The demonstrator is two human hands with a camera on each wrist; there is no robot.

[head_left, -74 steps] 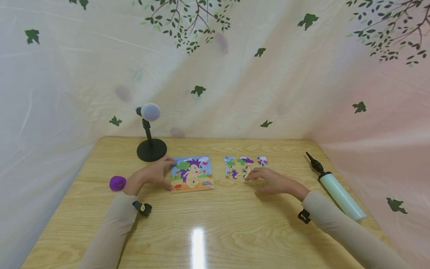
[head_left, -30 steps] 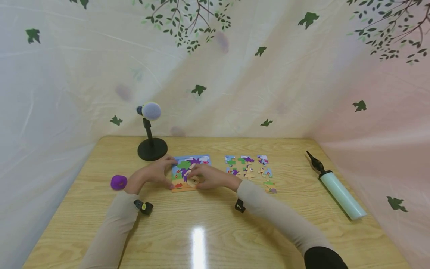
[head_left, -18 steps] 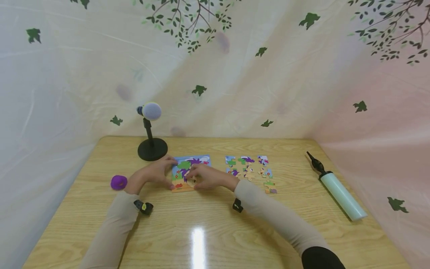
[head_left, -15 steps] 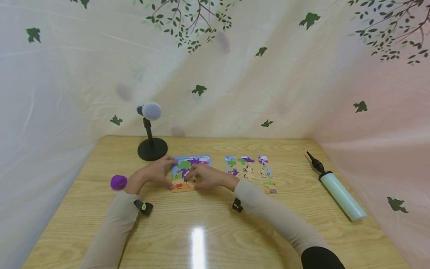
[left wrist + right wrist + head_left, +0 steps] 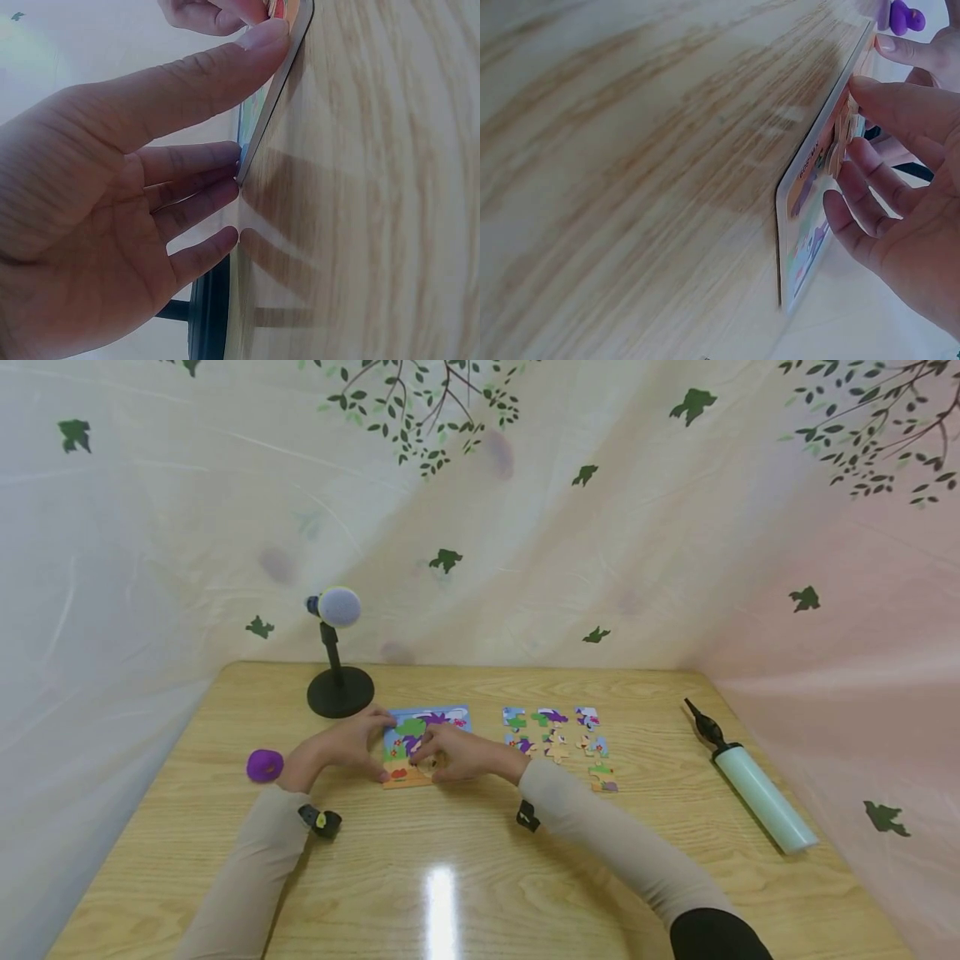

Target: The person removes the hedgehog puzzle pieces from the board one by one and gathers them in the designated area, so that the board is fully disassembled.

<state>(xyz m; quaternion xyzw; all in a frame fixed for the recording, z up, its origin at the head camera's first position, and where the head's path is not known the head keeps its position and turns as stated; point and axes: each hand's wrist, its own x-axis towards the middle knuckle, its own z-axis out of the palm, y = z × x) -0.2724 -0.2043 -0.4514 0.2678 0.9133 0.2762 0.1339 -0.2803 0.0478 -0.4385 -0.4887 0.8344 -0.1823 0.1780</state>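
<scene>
A puzzle board (image 5: 408, 782) printed with a purple hedgehog lies flat on the table. Along its left edge my left hand (image 5: 339, 749) rests, fingers and thumb straight and spread; the left wrist view shows thumb tip and fingertips touching the board's rim. Over the middle of the board, my right hand (image 5: 463, 753) pinches a puzzle piece (image 5: 839, 142) between thumb and fingers, low against the printed surface. The palm and fingers hide much of the hedgehog in the head view. Several loose puzzle pieces (image 5: 557, 748) are laid out in rows right of the board, partly behind the right forearm.
A black-based stand with a round pale head (image 5: 339, 607) stands behind the left hand. Near the left wrist lies a purple ring-like object (image 5: 265, 766). A pale green hand pump (image 5: 763, 797) lies at the right table edge. A patterned curtain encloses the back and sides.
My right hand has gone left from the loose pieces to the board, with a puzzle piece pinched. Over the last second it has edged slightly further left. My left hand stays at the board's edge.
</scene>
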